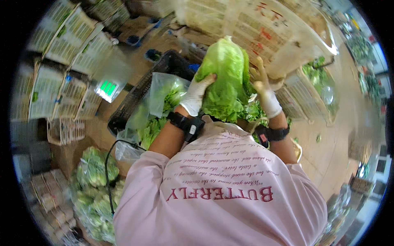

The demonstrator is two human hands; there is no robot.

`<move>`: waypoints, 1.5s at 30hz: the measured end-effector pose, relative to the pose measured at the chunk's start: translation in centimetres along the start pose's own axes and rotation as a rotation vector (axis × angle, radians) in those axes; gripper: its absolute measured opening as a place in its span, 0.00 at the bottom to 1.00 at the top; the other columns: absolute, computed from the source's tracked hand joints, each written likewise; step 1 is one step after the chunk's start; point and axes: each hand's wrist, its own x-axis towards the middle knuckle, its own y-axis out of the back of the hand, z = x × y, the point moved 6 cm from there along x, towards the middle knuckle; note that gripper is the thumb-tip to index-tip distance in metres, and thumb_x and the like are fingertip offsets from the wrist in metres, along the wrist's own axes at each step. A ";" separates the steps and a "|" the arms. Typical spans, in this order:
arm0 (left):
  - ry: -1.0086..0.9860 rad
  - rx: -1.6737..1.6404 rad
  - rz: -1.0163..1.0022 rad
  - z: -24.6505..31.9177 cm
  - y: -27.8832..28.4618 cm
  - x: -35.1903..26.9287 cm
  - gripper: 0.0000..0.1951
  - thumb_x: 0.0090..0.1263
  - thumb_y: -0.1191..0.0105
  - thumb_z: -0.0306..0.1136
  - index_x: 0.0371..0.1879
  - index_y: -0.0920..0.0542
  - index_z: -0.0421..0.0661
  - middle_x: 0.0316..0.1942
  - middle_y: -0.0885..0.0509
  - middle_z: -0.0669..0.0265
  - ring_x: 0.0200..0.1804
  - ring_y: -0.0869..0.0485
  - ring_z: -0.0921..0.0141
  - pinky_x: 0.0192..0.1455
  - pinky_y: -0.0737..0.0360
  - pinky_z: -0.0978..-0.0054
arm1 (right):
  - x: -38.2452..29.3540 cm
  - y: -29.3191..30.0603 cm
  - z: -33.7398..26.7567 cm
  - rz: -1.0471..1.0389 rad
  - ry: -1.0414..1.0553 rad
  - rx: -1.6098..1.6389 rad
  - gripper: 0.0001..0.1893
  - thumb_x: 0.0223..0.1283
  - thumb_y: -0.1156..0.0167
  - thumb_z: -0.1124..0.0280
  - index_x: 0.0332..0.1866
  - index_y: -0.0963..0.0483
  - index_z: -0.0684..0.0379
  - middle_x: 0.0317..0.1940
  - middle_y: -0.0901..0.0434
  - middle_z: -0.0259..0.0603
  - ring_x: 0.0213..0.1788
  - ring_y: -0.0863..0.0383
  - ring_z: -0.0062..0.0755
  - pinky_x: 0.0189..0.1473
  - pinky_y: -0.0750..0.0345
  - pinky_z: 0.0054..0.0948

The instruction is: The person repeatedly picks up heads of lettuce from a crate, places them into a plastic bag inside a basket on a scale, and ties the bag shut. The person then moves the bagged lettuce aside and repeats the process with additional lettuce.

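A large head of leafy green lettuce (226, 80) stands tilted before my chest, its pale end pointing away from me. Its surface has a glossy sheen; whether clear film covers it I cannot tell. My left hand (197, 93), in a white glove, grips its left side with the thumb across the leaves. To the right of the head, my gloved right hand (266, 89) is raised with fingers apart and nothing in it. Loose leafy greens (254, 109) lie below that hand. Beside my left forearm, clear plastic bags (157, 98) hold more greens (154, 129).
A black plastic crate (123, 113) sits ahead to the left. A big pale crate (246, 27) with red writing rises in front. Stacked slatted crates (64, 67) line the left, and bagged vegetables (95, 190) lie at lower left. Another crate with greens (320, 77) stands right.
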 end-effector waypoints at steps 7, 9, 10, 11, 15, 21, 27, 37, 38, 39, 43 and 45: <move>-0.797 1.107 0.135 8.9 -0.2 -8.2 0.45 0.56 0.39 0.32 0.69 0.54 0.41 0.71 0.51 0.54 0.72 0.50 0.62 0.71 0.51 0.70 | 3.6 -11.5 3.7 -0.272 -0.492 0.728 0.31 0.54 0.40 0.68 0.63 0.42 0.61 0.53 0.29 0.43 0.53 0.27 0.36 0.54 0.27 0.33; -0.695 1.382 0.415 10.6 0.5 -12.8 0.44 0.55 0.39 0.32 0.68 0.51 0.38 0.70 0.48 0.51 0.72 0.49 0.59 0.71 0.51 0.68 | 3.2 -12.5 5.8 -0.332 -0.535 0.770 0.34 0.53 0.40 0.61 0.64 0.43 0.61 0.56 0.31 0.46 0.56 0.28 0.39 0.56 0.27 0.36; -0.791 1.343 0.643 11.2 2.3 -15.8 0.43 0.53 0.39 0.31 0.67 0.48 0.38 0.67 0.43 0.50 0.70 0.46 0.59 0.71 0.49 0.67 | 3.1 -13.2 6.2 -0.340 -0.540 0.762 0.34 0.53 0.39 0.61 0.63 0.42 0.61 0.56 0.31 0.45 0.55 0.28 0.38 0.55 0.27 0.35; -0.930 1.579 1.041 11.9 3.5 -19.3 0.43 0.49 0.38 0.32 0.67 0.45 0.40 0.64 0.37 0.50 0.68 0.41 0.57 0.70 0.46 0.65 | 3.2 -13.9 6.4 -0.345 -0.543 0.753 0.33 0.52 0.39 0.61 0.63 0.41 0.61 0.56 0.31 0.45 0.54 0.27 0.38 0.55 0.27 0.35; -0.246 1.696 1.946 10.3 10.1 -28.5 0.52 0.42 0.32 0.44 0.70 0.49 0.63 0.71 0.58 0.51 0.71 0.61 0.47 0.64 0.50 0.39 | 5.8 -16.8 6.3 -0.430 -0.571 0.560 0.34 0.50 0.35 0.60 0.61 0.39 0.61 0.53 0.28 0.43 0.55 0.28 0.37 0.55 0.27 0.36; 0.315 1.239 1.932 2.4 20.9 -38.2 0.41 0.51 0.37 0.40 0.67 0.42 0.57 0.52 0.25 0.53 0.54 0.26 0.57 0.54 0.30 0.53 | 6.6 -29.3 1.4 -0.968 -0.069 0.294 0.40 0.34 0.27 0.78 0.59 0.37 0.61 0.53 0.28 0.40 0.53 0.27 0.33 0.56 0.26 0.32; -0.798 -0.233 1.008 6.3 20.2 -35.1 0.16 0.66 0.58 0.28 0.52 0.26 0.40 0.36 0.19 0.66 0.31 0.24 0.76 0.30 0.25 0.80 | 1.3 -40.6 2.6 -1.741 0.367 -0.232 0.51 0.32 0.25 0.71 0.68 0.46 0.51 0.61 0.33 0.39 0.62 0.34 0.35 0.65 0.39 0.31; -0.717 -0.197 0.797 8.7 16.7 -30.3 0.24 0.69 0.53 0.42 0.61 0.33 0.45 0.15 0.36 0.79 0.13 0.42 0.82 0.14 0.45 0.87 | 3.5 -57.5 12.2 -1.976 0.378 -1.065 0.41 0.29 0.26 0.54 0.59 0.31 0.43 0.50 0.22 0.42 0.51 0.24 0.45 0.51 0.28 0.40; -0.708 -0.188 0.697 9.2 15.9 -29.0 0.27 0.68 0.51 0.44 0.63 0.35 0.45 0.16 0.35 0.76 0.13 0.42 0.82 0.15 0.45 0.87 | 4.0 -58.9 16.0 -1.922 0.464 -1.158 0.40 0.29 0.27 0.54 0.58 0.31 0.44 0.50 0.23 0.42 0.51 0.24 0.45 0.51 0.28 0.40; -0.709 -0.192 0.710 8.6 16.2 -29.3 0.27 0.68 0.51 0.44 0.63 0.35 0.45 0.16 0.35 0.76 0.13 0.42 0.82 0.15 0.45 0.87 | 3.2 -59.6 16.2 -1.884 0.565 -1.246 0.40 0.30 0.27 0.53 0.58 0.31 0.44 0.50 0.23 0.42 0.51 0.24 0.45 0.52 0.28 0.40; -0.763 -0.303 0.875 7.6 17.1 -29.9 0.30 0.66 0.52 0.50 0.63 0.38 0.44 0.21 0.30 0.72 0.14 0.39 0.80 0.18 0.40 0.82 | 4.7 -58.7 18.0 -1.591 0.605 -0.781 0.33 0.36 0.32 0.46 0.52 0.26 0.48 0.49 0.23 0.46 0.50 0.24 0.43 0.53 0.29 0.34; -0.799 -0.295 0.971 7.3 17.5 -30.5 0.36 0.61 0.47 0.55 0.63 0.39 0.45 0.21 0.30 0.72 0.16 0.37 0.78 0.20 0.37 0.81 | 5.1 -55.5 16.7 -1.197 0.657 -0.584 0.32 0.42 0.37 0.42 0.56 0.29 0.42 0.56 0.29 0.46 0.56 0.29 0.45 0.57 0.33 0.42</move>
